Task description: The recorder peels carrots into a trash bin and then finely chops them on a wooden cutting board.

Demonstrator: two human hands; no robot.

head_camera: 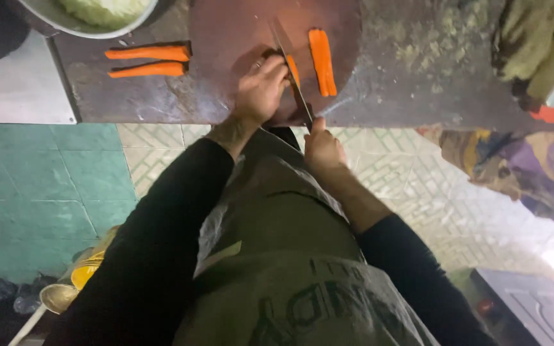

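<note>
My left hand (261, 90) presses a carrot piece (293, 69) down on the round reddish cutting board (226, 32), fingers curled over it, while my right hand (324, 150) is closed around the handle of a knife (288, 57) whose blade lies along that piece. Another long carrot strip (322, 61) lies just right of the blade on the board. Two more carrot strips (149, 60) rest side by side on the dark table (418, 83), left of the board, near a metal bowl (88, 16).

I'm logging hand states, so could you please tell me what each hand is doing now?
Left hand: closed, pinning a carrot piece.
Right hand: closed on the knife.
</note>
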